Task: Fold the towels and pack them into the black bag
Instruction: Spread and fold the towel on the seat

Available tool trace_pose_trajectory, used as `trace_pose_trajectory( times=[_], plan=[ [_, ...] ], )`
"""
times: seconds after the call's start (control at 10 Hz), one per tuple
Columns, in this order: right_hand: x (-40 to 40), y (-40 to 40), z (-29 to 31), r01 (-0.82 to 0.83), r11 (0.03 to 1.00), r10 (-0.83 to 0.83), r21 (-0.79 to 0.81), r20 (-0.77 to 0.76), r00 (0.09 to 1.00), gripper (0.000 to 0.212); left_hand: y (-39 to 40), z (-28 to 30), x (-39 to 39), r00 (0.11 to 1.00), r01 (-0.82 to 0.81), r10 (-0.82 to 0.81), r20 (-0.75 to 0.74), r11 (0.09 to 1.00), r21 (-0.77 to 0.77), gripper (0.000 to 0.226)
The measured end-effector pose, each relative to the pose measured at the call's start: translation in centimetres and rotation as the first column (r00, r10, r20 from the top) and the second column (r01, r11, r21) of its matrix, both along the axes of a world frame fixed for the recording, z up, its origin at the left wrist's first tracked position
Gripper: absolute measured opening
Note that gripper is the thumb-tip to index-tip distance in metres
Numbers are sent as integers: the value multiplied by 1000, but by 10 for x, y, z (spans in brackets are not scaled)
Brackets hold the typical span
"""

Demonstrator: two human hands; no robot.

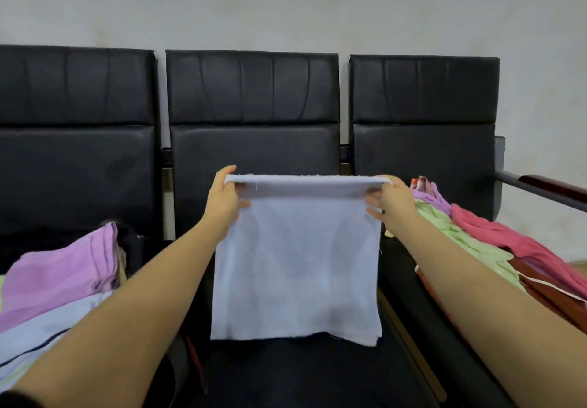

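I hold a light blue towel (295, 268) up in the air in front of me, over the middle black seat (254, 372). The towel is folded over at the top, so a thick flat edge runs between my two hands, and the rest hangs down like a sheet. Its bottom edge is at about 6 o'clock from my hands, just above the seat.

My left hand (224, 196) pinches the top left corner of the towel, at about 9 o'clock from the towel's middle top. The thumb is on top and the fingers curl under the fold. My right hand (389, 199) pinches the top right corner, at about 3 o'clock. So each grip is tight on the towel and pulls the top edge straight.

At about 8 o'clock from the towel, on the left seat, is a stack of folded towels (60, 280), purple on top, then light blue and green under it. Something dark lies behind the stack, but I cannot tell if it is the black bag.

At about 3 o'clock, on the right seat, is a heap of loose towels (470, 233), green, pink and purple. Behind all this stand three black chair backs (254, 90) and a pale wall (286, 4).
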State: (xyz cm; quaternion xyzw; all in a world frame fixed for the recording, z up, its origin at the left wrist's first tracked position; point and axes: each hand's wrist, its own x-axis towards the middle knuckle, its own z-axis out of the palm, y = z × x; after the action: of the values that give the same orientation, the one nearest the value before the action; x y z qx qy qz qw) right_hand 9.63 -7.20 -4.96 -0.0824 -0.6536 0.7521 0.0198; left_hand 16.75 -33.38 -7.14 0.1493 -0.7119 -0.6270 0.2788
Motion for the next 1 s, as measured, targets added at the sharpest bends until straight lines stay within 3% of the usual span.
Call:
trace_pose_trajectory(
  times=[0.1, 0.2, 0.3, 0.4, 0.6, 0.8, 1.0],
  plan=[
    [-1, -7, 15, 51, 998, -57, -31, -235, 970, 23, -7, 19, -14, 988, -28, 20, -152, 998, -48, 38],
    [-1, -13, 28, 37, 995, -68, -89, -375, 924, 23, -9, 33, -17, 956, -83, 62, -287, 995, -61, 41],
    [2, -14, 32, 58, 993, -98, -102, -447, 889, 23, -3, 35, -11, 920, -140, 111, -376, 989, -51, 39],
    [12, -11, 21, 82, 991, -121, -106, -455, 882, 19, 6, 16, 2, 908, -217, 196, -371, 976, -16, 30],
    [32, 7, -36, 160, 987, -142, 28, -323, 936, 32, 25, -53, 36, 903, -426, 413, -117, 895, -134, 23],
    [42, 25, -81, 256, 952, -218, 168, -215, 952, 38, 33, -88, 67, 841, -510, 540, -42, 763, -398, 29],
    [68, 36, -88, 304, 856, -235, 418, -207, 949, 21, 28, -111, 73, 863, -342, 494, 102, 721, -603, 29]
  ],
)
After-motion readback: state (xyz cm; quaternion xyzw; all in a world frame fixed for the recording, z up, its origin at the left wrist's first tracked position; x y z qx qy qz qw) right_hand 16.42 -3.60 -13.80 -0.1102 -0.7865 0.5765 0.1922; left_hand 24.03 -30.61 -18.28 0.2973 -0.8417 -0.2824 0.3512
